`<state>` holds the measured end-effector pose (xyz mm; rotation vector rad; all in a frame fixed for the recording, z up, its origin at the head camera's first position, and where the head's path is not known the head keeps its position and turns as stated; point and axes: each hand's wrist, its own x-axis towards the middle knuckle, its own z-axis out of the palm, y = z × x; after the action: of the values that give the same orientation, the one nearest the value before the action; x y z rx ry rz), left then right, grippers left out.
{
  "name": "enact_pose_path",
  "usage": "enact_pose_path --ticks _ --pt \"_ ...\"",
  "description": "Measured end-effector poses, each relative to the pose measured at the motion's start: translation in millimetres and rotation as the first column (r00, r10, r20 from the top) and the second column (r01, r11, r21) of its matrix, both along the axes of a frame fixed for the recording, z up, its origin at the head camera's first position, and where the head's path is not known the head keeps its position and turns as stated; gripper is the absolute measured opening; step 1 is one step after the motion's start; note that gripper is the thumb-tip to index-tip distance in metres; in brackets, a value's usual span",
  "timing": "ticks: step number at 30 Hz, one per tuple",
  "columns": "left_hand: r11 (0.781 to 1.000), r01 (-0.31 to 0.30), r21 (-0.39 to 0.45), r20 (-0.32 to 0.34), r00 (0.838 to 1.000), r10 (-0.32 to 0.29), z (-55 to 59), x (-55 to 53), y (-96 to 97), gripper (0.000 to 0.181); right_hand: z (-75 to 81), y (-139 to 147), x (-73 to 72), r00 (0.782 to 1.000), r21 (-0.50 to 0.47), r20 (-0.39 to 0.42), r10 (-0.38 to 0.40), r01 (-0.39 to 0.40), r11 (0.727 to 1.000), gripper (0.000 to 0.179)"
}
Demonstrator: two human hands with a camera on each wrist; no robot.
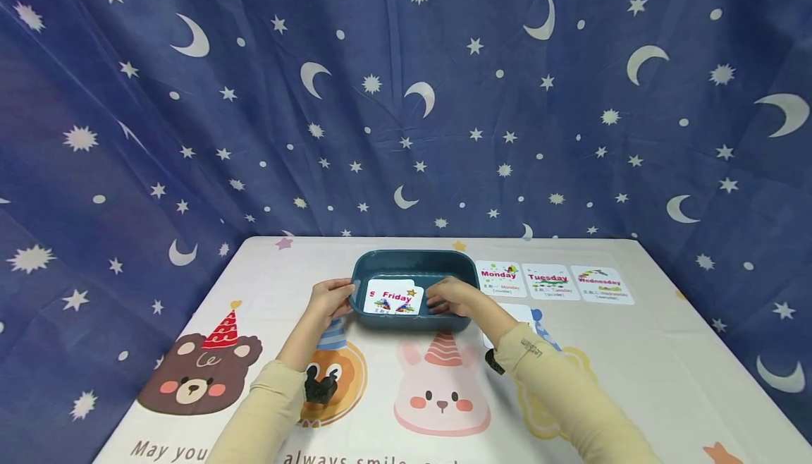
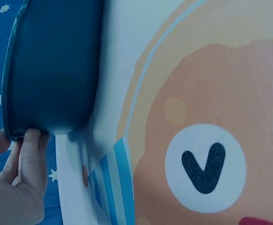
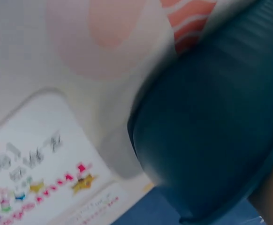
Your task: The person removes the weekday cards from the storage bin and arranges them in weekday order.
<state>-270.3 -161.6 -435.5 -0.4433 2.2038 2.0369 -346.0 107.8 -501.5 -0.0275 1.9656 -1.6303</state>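
A dark teal plastic basin sits on the table, with several white cards inside it; the top one reads Friday and overlaps another whose word is mostly covered. My left hand pinches the basin's left rim, thumb on one side and fingers beneath, as the left wrist view shows. Reaching over the right side, my right hand is down in the basin, fingertips just right of the Friday card. I cannot tell whether those fingers hold anything. In the right wrist view only the basin's outer wall shows, hiding the fingers.
Right of the basin, cards reading Monday, Tuesday and Wednesday lie in a row. Below Monday lies another white card, partly covered by my right forearm in the head view. A starry blue curtain hangs behind the table.
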Motion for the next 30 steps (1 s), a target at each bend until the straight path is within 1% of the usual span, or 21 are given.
enact_pose_path --ticks 1,3,4,5,6,8,10,11,12,14,15,18,21,22,23,26,28,30 --pt "1.0 0.0 0.005 -0.003 1.0 0.0 -0.2 0.1 -0.2 0.036 -19.5 2.0 -14.3 1.0 -0.044 0.023 0.001 0.0 0.999 0.04" --pt "1.0 -0.007 -0.002 0.003 1.0 0.007 0.1 0.4 -0.6 0.035 -56.8 3.2 -44.5 0.995 -0.096 0.097 -0.037 0.046 0.994 0.035" --pt "1.0 -0.009 -0.007 0.005 1.0 0.009 0.1 0.4 -1.0 0.035 -63.0 1.1 -48.8 0.99 -0.12 0.125 -0.066 0.081 0.989 0.032" --pt "1.0 -0.011 -0.01 0.01 1.0 0.011 0.2 0.4 -1.2 0.035 -69.6 0.4 -54.2 0.986 -0.165 0.15 -0.071 0.096 0.982 0.029" --pt "1.0 -0.013 -0.014 0.012 1.0 0.013 0.2 0.3 -1.4 0.035 -71.2 -1.9 -56.2 0.979 -0.186 0.179 -0.093 0.127 0.974 0.03" --pt "1.0 -0.009 -0.021 0.016 1.0 0.009 0.0 0.0 -1.7 0.035 -75.8 -6.6 -63.1 0.963 -0.203 0.231 -0.137 0.186 0.961 0.029" --pt "1.0 0.001 -0.015 0.014 1.0 0.0 -1.0 0.0 -2.1 0.036 -83.1 -10.2 -71.8 0.949 -0.22 0.272 -0.161 0.225 0.949 0.033" --pt "1.0 0.001 -0.011 0.016 1.0 0.0 -1.5 0.2 -2.1 0.036 -89.9 -10.7 -78.4 0.946 -0.225 0.283 -0.158 0.225 0.948 0.034" --pt "1.0 -0.001 -0.009 0.018 1.0 0.001 -2.1 0.2 -2.1 0.036 -94.5 -12.6 -82.7 0.941 -0.214 0.292 -0.17 0.238 0.947 0.037" --pt "1.0 -0.002 -0.004 0.023 1.0 0.002 -2.6 0.8 -1.8 0.036 -108.1 -15.2 -93.2 0.938 -0.21 0.297 -0.179 0.247 0.946 0.036" --pt "1.0 0.0 -0.001 0.024 1.0 0.0 -2.8 1.0 -1.5 0.036 -113.7 -16.5 -96.9 0.938 -0.208 0.294 -0.182 0.249 0.946 0.035" --pt "1.0 0.002 -0.006 0.034 0.999 -0.002 -2.9 0.8 -0.1 0.036 -124.8 -22.3 -102.6 0.935 -0.179 0.267 -0.234 0.287 0.941 0.031" --pt "1.0 0.007 -0.009 0.037 0.999 -0.007 -3.0 0.6 1.0 0.036 -120.8 -27.2 -96.1 0.929 -0.168 0.237 -0.284 0.328 0.93 0.035" --pt "1.0 0.005 -0.012 0.04 0.999 -0.005 -3.1 0.3 1.1 0.036 -116.3 -28.7 -91.3 0.927 -0.166 0.229 -0.298 0.339 0.926 0.037" --pt "1.0 0.004 -0.015 0.041 0.999 -0.004 -3.0 0.2 1.2 0.035 -112.0 -28.7 -87.1 0.928 -0.182 0.227 -0.296 0.339 0.923 0.037" --pt "1.0 0.004 -0.02 0.031 1.0 -0.004 -3.2 -0.8 0.4 0.036 -91.2 -31.0 -69.2 0.93 -0.213 0.216 -0.298 0.343 0.915 0.041" --pt "1.0 0.007 -0.019 0.018 1.0 -0.006 -3.4 -1.3 -0.2 0.036 -71.6 -37.7 -52.6 0.933 -0.177 0.178 -0.314 0.344 0.922 0.042" --pt "1.0 0.007 -0.014 0.014 1.0 -0.007 -4.0 -1.5 -0.8 0.036 -61.1 -43.4 -41.9 0.944 -0.134 0.11 -0.312 0.325 0.936 0.038"
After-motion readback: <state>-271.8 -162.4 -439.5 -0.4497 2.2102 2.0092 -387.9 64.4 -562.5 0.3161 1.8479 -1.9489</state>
